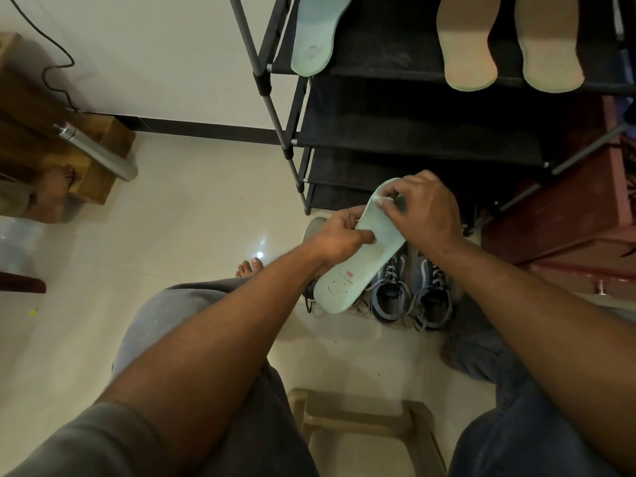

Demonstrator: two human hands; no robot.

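Observation:
A pale green shoe insole [358,266] is held in the air above the floor, heel end towards me with small print on it. My left hand [339,235] grips its middle, thumb across the top. My right hand [421,210] pinches its toe end between thumb and fingers. Below it on the floor stand two blue laced sneakers [411,292], side by side. A grey shoe [315,228] lies partly hidden behind my left hand.
A black shoe rack [395,132] stands ahead; its top shelf carries another green insole [315,32] and two tan insoles [509,43]. A beige plastic stool [361,418] sits between my knees. At the left are a wooden block [99,160], a steel flask [96,151] and another person's foot [51,194].

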